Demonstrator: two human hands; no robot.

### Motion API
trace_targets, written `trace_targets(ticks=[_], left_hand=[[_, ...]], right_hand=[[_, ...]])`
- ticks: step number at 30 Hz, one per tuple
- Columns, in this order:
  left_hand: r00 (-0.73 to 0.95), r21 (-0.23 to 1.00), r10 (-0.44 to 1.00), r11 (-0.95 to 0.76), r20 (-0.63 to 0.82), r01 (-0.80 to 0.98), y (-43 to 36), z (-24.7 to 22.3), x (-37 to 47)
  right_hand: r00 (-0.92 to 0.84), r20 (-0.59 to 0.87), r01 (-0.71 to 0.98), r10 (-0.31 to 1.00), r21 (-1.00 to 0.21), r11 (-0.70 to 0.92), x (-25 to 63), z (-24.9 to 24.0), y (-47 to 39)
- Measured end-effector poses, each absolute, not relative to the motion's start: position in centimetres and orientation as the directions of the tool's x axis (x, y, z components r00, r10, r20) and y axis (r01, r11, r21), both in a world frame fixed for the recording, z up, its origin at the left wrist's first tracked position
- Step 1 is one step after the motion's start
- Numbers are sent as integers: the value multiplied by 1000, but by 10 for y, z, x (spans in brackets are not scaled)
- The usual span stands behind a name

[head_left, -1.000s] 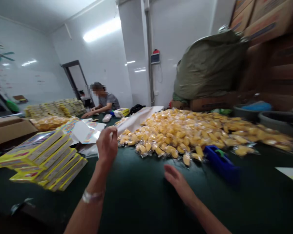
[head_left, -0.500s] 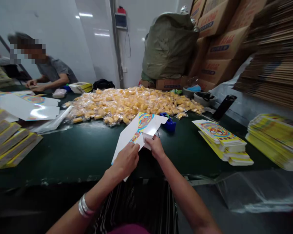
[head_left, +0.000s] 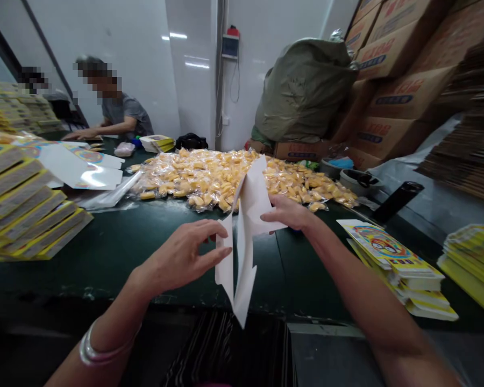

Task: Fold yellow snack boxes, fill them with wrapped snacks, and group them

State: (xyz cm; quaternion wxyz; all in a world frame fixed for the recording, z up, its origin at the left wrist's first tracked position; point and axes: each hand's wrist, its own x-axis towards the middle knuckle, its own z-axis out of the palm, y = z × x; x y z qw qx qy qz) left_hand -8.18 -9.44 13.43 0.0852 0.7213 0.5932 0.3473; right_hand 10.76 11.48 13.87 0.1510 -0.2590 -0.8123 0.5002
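A white-sided cardboard box blank (head_left: 248, 250), partly folded, stands on edge above the near side of the table with its plain inner faces showing. My right hand (head_left: 286, 212) pinches its right-hand panel between thumb and fingers. At its left flap is my left hand (head_left: 185, 250), thumb and forefinger apart, the tips overlapping the flap; whether they press on it I cannot tell. Behind the blank spreads a heap of yellow pieces in clear wrappers (head_left: 193, 174).
Printed flat boxes (head_left: 387, 250) lie stacked at right, with yellow ones (head_left: 474, 258) beyond. Yellow-edged boxes (head_left: 36, 215) and white blanks (head_left: 80, 166) occupy the left. A black cylinder (head_left: 399, 199) leans near the bins. A co-worker (head_left: 127, 115) sits at far left.
The blank has turned from showing its printed strip to standing on edge with its panels folded. My left hand has released it and opened; my right hand has risen. The view has swung left.
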Motion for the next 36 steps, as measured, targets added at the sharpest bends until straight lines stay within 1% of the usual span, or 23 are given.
trace_targets(ticks=[2,3,4,5,6,7,8,9,10,12,13,16,18,19,21,24,26,28,29,32,33,34,36], left_hand=[[80,595,934,-287,349,750,-103,140,-90],[82,633,934,-298,347,714,-107,142,-95],[48,666,924,-308,378,679,-109,142,-99],[-33,683,895,-315,445,659,-110,141,-102],[-148,677,836,-310,528,667,-109,139,-105],[-256,649,751,-285,608,706,-104,137,-107],[-317,601,667,-247,675,760,-97,134,-109],[-317,536,615,-208,722,818,-89,132,-109],[-266,460,609,-185,747,869,-79,130,-109],[-107,324,678,-201,728,924,-57,128,-105],[-45,282,707,-222,706,933,-47,127,-102],[53,214,750,-254,660,943,-25,124,-91],[77,218,746,-289,661,932,-21,122,-88],[75,240,740,-311,668,920,-23,121,-88],[44,334,752,-344,658,877,-30,119,-95],[15,510,851,-329,525,795,-46,122,-113],[21,569,893,-305,450,763,-53,129,-121],[36,586,915,-287,401,758,-58,140,-122],[60,592,935,-270,349,760,-59,146,-121],[164,622,983,-183,87,761,-55,159,-115],[172,635,985,-143,16,759,-52,161,-114],[155,637,988,-106,-21,763,-48,161,-113],[99,594,995,-62,-30,802,-36,161,-115]], right_hand=[[-858,-33,312,513,-827,468,105,159,122],[-873,-48,327,485,-795,510,105,166,125],[-886,-61,341,459,-758,557,104,172,128],[-895,-71,355,440,-709,609,103,176,131],[-900,-84,375,428,-649,662,101,179,132],[-900,-101,398,424,-586,706,99,180,133],[-898,-120,419,424,-529,738,96,180,133],[-896,-138,433,422,-483,761,93,180,131],[-899,-154,433,410,-453,779,90,180,129],[-916,-176,401,361,-448,799,84,180,124],[-924,-181,381,336,-461,801,82,180,121],[-934,-205,357,293,-516,779,77,183,118],[-929,-214,370,302,-533,761,76,183,121],[-925,-208,379,317,-544,749,77,182,124],[-911,-175,402,372,-566,719,79,178,133],[-874,-111,437,474,-609,662,85,170,145],[-857,-87,442,507,-631,638,87,166,148],[-852,-58,433,521,-637,638,85,165,148],[-848,-36,429,529,-633,645,84,166,147],[-825,46,430,563,-596,679,76,173,138],[-818,71,434,571,-574,694,73,176,133],[-812,93,441,576,-549,710,71,180,128],[-800,132,464,586,-484,742,67,187,117]])
